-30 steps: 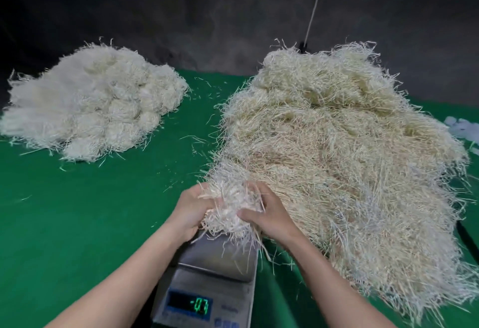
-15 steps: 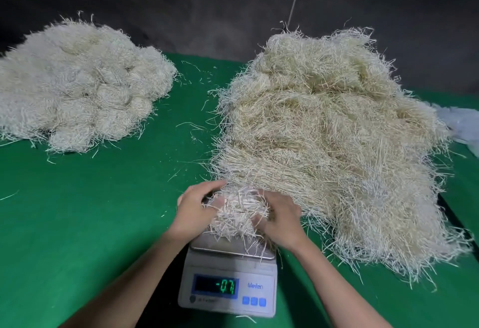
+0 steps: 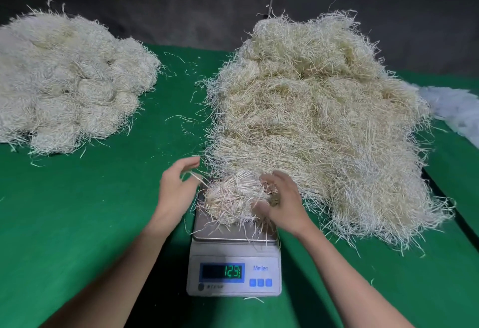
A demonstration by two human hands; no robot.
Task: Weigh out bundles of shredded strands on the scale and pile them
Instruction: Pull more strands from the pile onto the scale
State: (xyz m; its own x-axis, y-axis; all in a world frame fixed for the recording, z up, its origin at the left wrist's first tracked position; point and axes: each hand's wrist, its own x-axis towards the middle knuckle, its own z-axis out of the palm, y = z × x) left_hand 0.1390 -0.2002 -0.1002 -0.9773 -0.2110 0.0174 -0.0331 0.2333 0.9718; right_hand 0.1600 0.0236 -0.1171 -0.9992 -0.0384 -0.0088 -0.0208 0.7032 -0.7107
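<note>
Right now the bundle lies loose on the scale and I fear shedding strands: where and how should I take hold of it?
By its two flanks, low down: left hand from the left, right hand from the right, fingers scooping under the bundle. It is a loose rounded wad with no visible tie, so a pinch from above would likely lift only some strands.

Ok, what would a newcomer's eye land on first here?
A huge heap of loose strands fills the right of the green table. A paler pile of rounded bundles lies far left. Up front, a small bundle sits on the scale between the left hand and right hand.
</note>
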